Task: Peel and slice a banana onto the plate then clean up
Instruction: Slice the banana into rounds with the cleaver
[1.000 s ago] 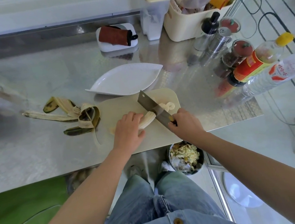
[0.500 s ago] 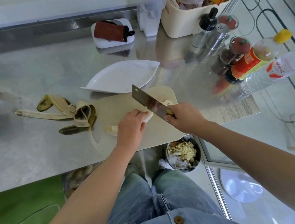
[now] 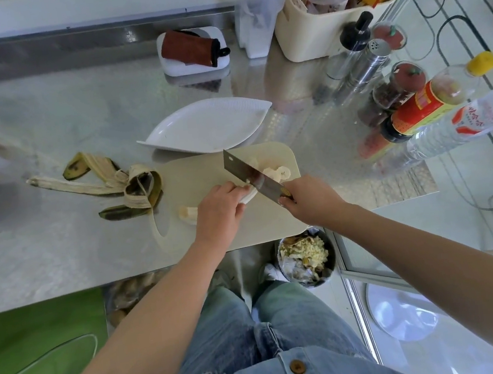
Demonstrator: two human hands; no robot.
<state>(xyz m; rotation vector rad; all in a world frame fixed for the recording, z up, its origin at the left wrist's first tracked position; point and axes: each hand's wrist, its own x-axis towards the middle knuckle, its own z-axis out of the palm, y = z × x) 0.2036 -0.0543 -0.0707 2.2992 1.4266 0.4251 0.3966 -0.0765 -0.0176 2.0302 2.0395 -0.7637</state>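
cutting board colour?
Pale cream cutting board, plain, no pattern. Head view.

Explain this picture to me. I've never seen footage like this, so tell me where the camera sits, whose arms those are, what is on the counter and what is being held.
There is no machine here. A person wears a wide-angle camera on the head, and it looks down at their own arms and jeans.

The left hand holds a peeled banana down on a pale cutting board. The right hand grips a knife, a broad cleaver, with its blade at the banana. A few cut slices lie on the board beyond the blade.

On the steel counter, the peel lies left of the board. A white plate sits behind the board with no slices on it yet. Bottles and jars stand to the right. A bin of scraps sits on the floor below.
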